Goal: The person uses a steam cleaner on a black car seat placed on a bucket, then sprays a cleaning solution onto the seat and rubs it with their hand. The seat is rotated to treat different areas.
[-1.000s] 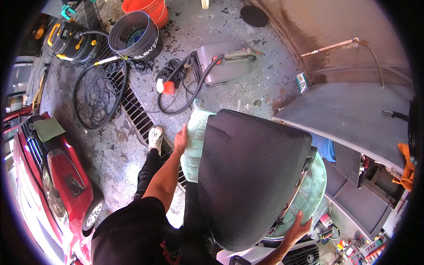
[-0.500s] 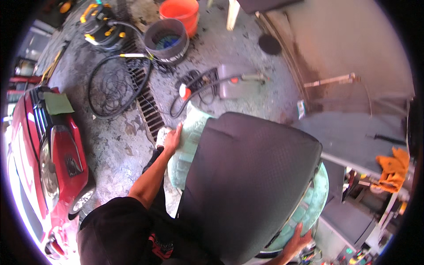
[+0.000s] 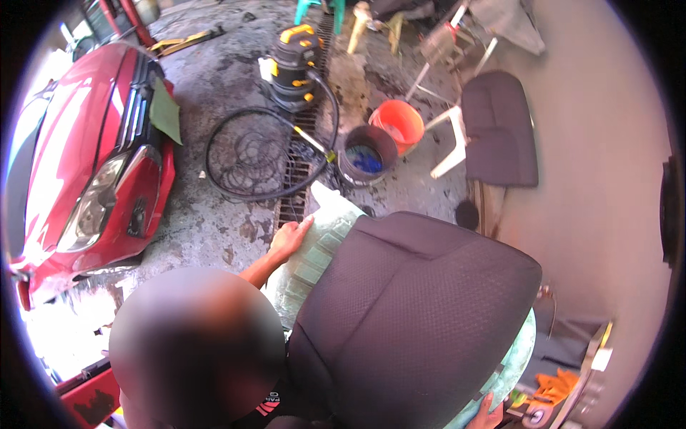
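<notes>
A large car seat cushion (image 3: 414,314) with dark woven fabric on top and pale green foam (image 3: 314,257) underneath fills the lower middle of the view. My left hand (image 3: 289,239) grips the foam's left edge, arm reaching up from below. My right hand (image 3: 486,415) holds the cushion's lower right edge, only the fingers showing. The cushion is lifted off the stained concrete floor and hides my body below it.
A red car's front (image 3: 93,179) stands at left. Ahead lie a floor drain grate (image 3: 296,193), a coiled black hose (image 3: 250,154), a yellow-black vacuum (image 3: 293,61), a dark bucket (image 3: 366,156) and an orange bucket (image 3: 399,121). A white chair (image 3: 450,143) and another dark cushion (image 3: 500,129) stand by the right wall.
The view has swung: the car, hose and buckets have shifted across the picture, and the vacuum and wall cushion came into sight. Both hands keep their hold on the seat cushion.
</notes>
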{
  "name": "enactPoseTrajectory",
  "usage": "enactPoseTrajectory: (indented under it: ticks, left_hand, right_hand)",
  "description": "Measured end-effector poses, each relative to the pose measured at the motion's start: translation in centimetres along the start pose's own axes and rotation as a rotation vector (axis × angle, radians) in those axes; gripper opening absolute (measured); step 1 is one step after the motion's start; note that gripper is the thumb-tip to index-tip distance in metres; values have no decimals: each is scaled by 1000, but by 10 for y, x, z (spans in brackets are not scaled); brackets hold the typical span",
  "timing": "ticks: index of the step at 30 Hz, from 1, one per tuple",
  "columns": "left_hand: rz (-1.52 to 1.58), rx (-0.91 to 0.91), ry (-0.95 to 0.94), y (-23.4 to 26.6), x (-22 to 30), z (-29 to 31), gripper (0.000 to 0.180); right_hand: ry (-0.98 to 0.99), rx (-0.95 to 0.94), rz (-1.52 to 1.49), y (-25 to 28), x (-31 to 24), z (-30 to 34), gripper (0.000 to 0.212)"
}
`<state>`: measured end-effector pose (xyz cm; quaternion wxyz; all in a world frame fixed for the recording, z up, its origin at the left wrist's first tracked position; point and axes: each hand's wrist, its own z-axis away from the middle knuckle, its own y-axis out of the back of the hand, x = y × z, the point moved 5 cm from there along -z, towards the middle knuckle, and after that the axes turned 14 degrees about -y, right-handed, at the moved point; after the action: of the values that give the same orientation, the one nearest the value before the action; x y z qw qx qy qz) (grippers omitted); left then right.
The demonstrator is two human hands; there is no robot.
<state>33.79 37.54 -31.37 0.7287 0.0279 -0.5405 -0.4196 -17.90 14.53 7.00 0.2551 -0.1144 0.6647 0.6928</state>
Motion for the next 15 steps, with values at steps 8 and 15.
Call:
enactPoseTrajectory:
  ticks: [8,15]
  left_hand:
    - [79,135,-13,166,12,-68,83]
    - [82,209,-12,320,33,-113,76]
  right_hand:
    - [162,-3,48,-50,-177,17,43]
    - [254,-539,-391,-104,-307,18,37]
